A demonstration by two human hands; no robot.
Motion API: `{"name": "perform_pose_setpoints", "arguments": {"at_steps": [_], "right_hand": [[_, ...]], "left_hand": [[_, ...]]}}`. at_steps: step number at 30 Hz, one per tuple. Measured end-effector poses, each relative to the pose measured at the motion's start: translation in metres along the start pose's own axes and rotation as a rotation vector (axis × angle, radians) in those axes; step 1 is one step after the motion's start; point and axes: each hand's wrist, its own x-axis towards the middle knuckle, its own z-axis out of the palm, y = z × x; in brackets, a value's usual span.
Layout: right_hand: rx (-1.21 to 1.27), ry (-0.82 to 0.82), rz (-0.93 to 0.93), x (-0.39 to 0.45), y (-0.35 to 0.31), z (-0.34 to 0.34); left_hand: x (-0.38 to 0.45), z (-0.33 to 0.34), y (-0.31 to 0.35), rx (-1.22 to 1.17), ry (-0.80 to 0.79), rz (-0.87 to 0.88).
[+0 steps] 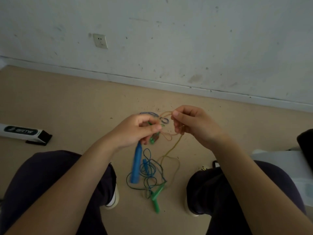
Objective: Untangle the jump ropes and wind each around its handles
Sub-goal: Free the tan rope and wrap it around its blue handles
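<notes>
left hand (135, 131) gripped green handle (152, 139) and cords | right hand (189, 123) pinched amber rope (174, 146) loop | risk: pulling apart probably tightened tangle (150, 173) hanging below hands

Tangled jump ropes (149, 168) (blue, green, yellow)

Seated, knees apart at lower left and lower right, over a tan floor (59, 102). At centre, left hand (133, 133) curled round a blue handle (136, 165) hanging down, with something green beside the fingers; right hand (191, 124) pinching a loop of yellow rope (172, 148). Below, a tangle of blue rope (149, 168) and a green handle (156, 199). Striped cord (152, 114) above the hands. White box (22, 132) at left; socket (100, 41) on the wall, upper left.
</notes>
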Motion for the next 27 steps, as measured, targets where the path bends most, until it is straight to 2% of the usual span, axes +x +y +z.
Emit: {"name": "perform_pose_setpoints", "arguments": {"at_steps": [5, 8, 10, 12, 15, 20, 24, 27], "right_hand": [[-0.216, 0.190, -0.011, 0.002, 0.004, -0.006], [-0.244, 0.262, -0.018, -0.001, 0.004, -0.011], [-0.193, 0.250, 0.000, -0.003, 0.003, -0.012], [-0.135, 0.220, 0.026, -0.006, 0.003, -0.008], [-0.194, 0.182, 0.023, -0.008, 0.003, 0.000], [0.169, -0.009, 0.077, -0.012, 0.003, 0.013], [0.191, 0.004, 0.077, -0.013, 0.005, 0.018], [0.256, 0.005, 0.093, -0.013, 0.007, 0.015]], "left_hand": [[-0.002, -0.009, -0.002, 0.048, 0.084, -0.065], [-0.004, -0.014, -0.007, 0.065, 0.207, -0.144], [-0.003, -0.015, -0.010, -0.068, 0.270, -0.217], [-0.003, -0.015, -0.009, -0.311, 0.266, -0.248], [-0.006, -0.011, -0.006, -0.526, 0.196, -0.161], [-0.010, 0.013, -0.007, -0.354, 0.045, -0.065], [-0.009, 0.019, -0.006, -0.295, 0.002, -0.056], [-0.008, 0.021, -0.007, -0.165, -0.023, -0.042]]}}
